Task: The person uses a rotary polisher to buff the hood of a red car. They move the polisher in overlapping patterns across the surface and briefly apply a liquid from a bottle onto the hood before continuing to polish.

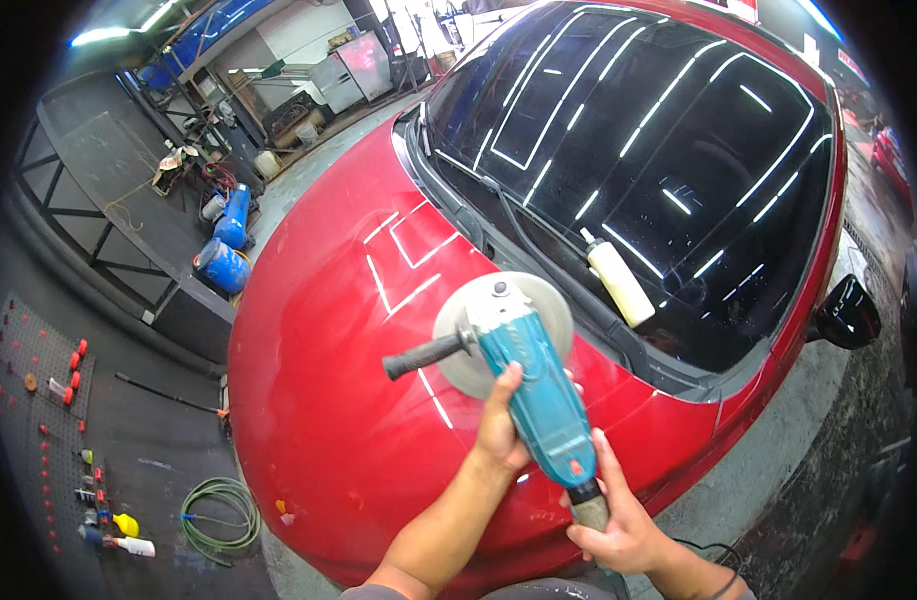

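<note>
A teal power polisher (543,395) with a round pale pad (453,335) is held over the red car hood (328,400), close to the windshield base. My left hand (501,425) wraps round the middle of its body, thumb on top. Farther back, my right hand (618,515) grips the rear handle near the cord end. The black side handle (423,356) sticks out to the left with no hand on it. Whether the pad touches the paint cannot be told from here. A cream squeeze bottle (618,277) lies on the lower windshield, beyond the polisher.
The dark windshield (638,140) and a wiper arm (523,225) lie beyond the hood; a side mirror (846,311) juts out at right. Blue tanks (224,265) stand at left. A coiled green hose (221,520) is on the floor near a pegboard (43,400).
</note>
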A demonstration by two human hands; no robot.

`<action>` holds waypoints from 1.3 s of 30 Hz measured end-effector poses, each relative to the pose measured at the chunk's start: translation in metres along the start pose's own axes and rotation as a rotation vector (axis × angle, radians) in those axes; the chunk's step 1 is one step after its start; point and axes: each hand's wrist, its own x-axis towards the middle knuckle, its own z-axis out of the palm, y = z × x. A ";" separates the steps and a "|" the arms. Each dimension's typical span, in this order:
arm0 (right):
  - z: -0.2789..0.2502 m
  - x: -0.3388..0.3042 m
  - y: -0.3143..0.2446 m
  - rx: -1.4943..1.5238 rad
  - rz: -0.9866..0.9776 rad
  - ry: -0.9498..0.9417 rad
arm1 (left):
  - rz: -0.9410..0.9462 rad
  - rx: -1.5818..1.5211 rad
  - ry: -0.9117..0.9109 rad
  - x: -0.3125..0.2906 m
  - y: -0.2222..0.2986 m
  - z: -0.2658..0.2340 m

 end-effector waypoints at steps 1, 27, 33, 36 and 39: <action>0.001 -0.014 0.005 -0.009 0.004 0.014 | -0.017 -0.007 0.010 -0.009 -0.014 0.005; 0.043 0.358 -0.066 0.196 -0.074 -0.039 | 0.227 0.175 -0.184 0.179 0.312 -0.120; 0.048 0.421 -0.079 0.164 -0.100 -0.056 | 0.188 0.168 -0.150 0.212 0.374 -0.144; 0.045 0.404 -0.065 0.152 -0.074 -0.051 | 0.181 0.115 -0.126 0.199 0.350 -0.140; 0.047 0.347 -0.058 0.154 -0.078 -0.063 | 0.196 0.142 -0.158 0.165 0.309 -0.130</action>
